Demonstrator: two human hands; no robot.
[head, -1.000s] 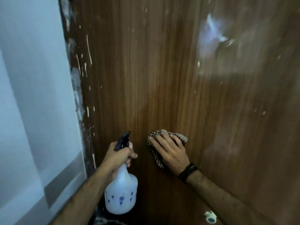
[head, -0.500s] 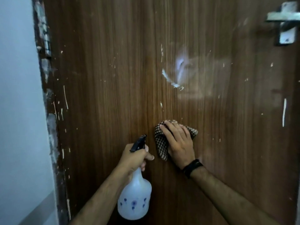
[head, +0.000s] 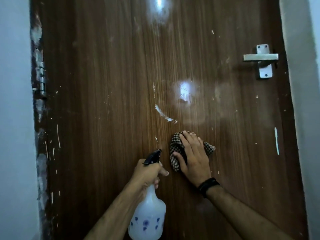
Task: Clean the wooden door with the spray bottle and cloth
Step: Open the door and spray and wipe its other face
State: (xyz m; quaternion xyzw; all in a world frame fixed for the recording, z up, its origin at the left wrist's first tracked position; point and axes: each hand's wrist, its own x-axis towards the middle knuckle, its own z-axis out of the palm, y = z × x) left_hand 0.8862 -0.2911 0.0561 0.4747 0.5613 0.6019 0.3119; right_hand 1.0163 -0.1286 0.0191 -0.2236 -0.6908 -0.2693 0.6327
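Right hand (head: 194, 158) presses checked cloth (head: 175, 153) flat on wooden door (head: 103, 84), below-left of handle (head: 261, 58); left hand (head: 147, 174) grips spray bottle (head: 147, 217) beside cloth.

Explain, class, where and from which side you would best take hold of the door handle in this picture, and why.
Grip the flat horizontal lever of the door handle near its free left end, probably coming from the left with the hand over the top. The bar sticks out leftward from the upright plate at the door's right edge, so that end looks unobstructed.

Glossy wood door (head: 107, 84), checked cloth (head: 175, 149)
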